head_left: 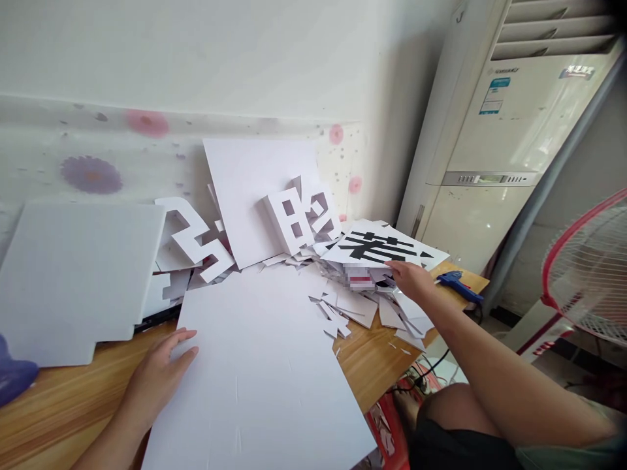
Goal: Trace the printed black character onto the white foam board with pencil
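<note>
A large white board, with a few shallow cut marks, lies in front of me. My left hand rests at its left edge, thumb and fingers apart on the surface. On the right, my right hand pinches the near edge of a white sheet with black printed characters. That sheet lies tilted over a heap of white offcuts. Behind the board stand cut white raised letter shapes: one is angular, another is box-like with square openings.
An upright white panel leans on the wall. At left lies another white board, with something purple beside it. A blue glue gun sits at the right corner of the wooden table. A fan stands beyond.
</note>
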Tool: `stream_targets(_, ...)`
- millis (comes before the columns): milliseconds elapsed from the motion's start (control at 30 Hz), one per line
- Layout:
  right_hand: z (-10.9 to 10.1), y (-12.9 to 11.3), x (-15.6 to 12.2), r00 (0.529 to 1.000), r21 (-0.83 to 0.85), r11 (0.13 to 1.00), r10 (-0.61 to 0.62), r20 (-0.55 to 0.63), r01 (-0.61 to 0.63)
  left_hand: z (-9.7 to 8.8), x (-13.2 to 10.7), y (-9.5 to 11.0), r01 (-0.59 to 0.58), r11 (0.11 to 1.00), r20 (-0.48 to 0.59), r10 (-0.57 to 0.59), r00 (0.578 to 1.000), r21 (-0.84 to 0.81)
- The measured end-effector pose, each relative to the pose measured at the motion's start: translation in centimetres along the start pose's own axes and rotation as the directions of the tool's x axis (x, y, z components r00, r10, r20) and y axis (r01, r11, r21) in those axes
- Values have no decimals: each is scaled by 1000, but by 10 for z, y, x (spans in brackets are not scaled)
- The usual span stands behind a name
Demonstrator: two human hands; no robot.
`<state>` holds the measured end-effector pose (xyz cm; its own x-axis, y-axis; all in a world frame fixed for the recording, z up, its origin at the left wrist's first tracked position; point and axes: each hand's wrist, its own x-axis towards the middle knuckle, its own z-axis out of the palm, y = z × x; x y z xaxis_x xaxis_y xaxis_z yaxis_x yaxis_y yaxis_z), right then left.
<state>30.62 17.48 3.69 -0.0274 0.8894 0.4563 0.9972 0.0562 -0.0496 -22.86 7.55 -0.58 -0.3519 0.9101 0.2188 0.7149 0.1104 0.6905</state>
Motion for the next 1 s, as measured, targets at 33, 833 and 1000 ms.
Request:
stream_targets(33,4,0,-2,999,0,1000,-23,26,23,1,0,0,-5,1000,6,5,1000,10)
stream_targets(833,17,-16,-16,843,215,818,-535,-51,533,0,0,-3,-1,985,97,-16,995,172)
stream_targets(1000,22,-14,-15,895,114,888,-436,-90,445,0,-3,2,-18,985,81,4,997,171)
